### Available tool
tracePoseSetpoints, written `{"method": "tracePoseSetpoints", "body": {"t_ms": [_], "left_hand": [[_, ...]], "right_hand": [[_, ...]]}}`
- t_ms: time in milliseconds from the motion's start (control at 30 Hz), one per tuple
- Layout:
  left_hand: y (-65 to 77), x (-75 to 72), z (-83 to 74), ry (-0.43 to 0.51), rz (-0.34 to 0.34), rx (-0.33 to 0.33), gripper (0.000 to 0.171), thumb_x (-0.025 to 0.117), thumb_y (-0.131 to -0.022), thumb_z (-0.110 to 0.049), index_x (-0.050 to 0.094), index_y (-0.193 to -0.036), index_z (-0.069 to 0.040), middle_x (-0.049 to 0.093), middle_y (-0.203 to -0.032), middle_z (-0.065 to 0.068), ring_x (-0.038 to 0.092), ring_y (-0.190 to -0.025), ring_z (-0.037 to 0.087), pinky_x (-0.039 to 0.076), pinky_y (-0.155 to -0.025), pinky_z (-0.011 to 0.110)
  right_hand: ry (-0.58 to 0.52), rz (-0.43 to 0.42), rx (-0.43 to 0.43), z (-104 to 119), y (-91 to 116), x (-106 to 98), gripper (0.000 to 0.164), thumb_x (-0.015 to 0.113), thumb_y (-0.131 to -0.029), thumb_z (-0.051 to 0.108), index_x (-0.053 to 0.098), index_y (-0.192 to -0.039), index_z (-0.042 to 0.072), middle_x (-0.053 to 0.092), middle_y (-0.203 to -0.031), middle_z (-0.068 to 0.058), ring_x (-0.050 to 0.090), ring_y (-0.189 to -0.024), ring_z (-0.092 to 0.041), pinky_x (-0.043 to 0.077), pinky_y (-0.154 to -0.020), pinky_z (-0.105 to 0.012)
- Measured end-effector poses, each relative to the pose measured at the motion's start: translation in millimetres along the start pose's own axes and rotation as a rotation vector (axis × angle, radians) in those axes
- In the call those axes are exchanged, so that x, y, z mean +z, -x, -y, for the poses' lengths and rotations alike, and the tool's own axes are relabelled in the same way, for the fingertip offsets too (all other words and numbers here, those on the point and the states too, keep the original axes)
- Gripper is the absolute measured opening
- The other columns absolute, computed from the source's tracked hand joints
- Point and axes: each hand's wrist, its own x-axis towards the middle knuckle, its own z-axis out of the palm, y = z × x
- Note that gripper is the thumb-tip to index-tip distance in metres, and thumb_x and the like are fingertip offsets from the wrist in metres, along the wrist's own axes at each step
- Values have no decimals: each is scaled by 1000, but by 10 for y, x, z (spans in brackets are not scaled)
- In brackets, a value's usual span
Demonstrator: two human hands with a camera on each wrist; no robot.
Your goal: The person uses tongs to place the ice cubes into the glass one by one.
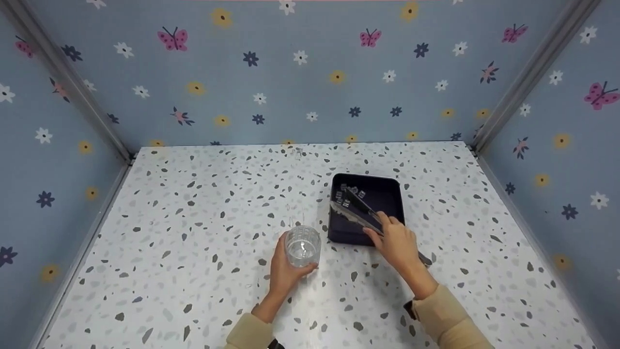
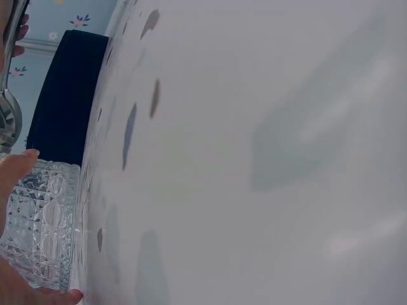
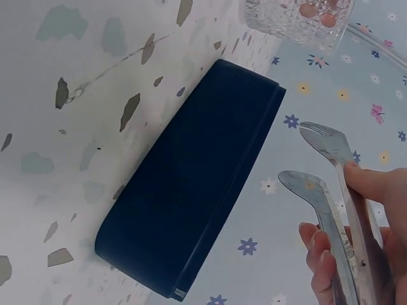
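Note:
My left hand point(image 1: 283, 274) grips a clear cut-glass tumbler point(image 1: 302, 247), thumb at its near side and fingers round its left. In the left wrist view the tumbler point(image 2: 48, 219) shows its patterned wall, standing at the white surface. My right hand point(image 1: 399, 245) holds metal serving tongs point(image 1: 356, 218), one end forked and the other spoon-shaped. Their ends stand apart over a dark navy box point(image 1: 356, 238), with nothing between them in the right wrist view. Several small clear cubes point(image 1: 362, 194) lie in the box's far left part, partly hidden by the tongs.
The white speckled tabletop point(image 1: 203, 232) spreads around the box and tumbler. Blue panels with flowers and butterflies point(image 1: 300, 87) enclose it at the back and both sides. The box stands just right of the tumbler, its wall point(image 3: 191, 171) rising from the table.

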Motion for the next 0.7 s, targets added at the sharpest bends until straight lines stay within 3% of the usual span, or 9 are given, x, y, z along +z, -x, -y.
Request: {"method": "tracePoseSetpoints", "body": {"t_ms": [700], "left_hand": [[8,0,0,-11,4,3,99,86,-49,-19,33,-131,0,45,-127,16,42,-116,28,31,-101,35]], "right_hand": [[50,66,100,-160,-141,219,43,65,-79,36,59,-103,1,59,-76,-17,57,-60,-36,47,-47,-46]]}}
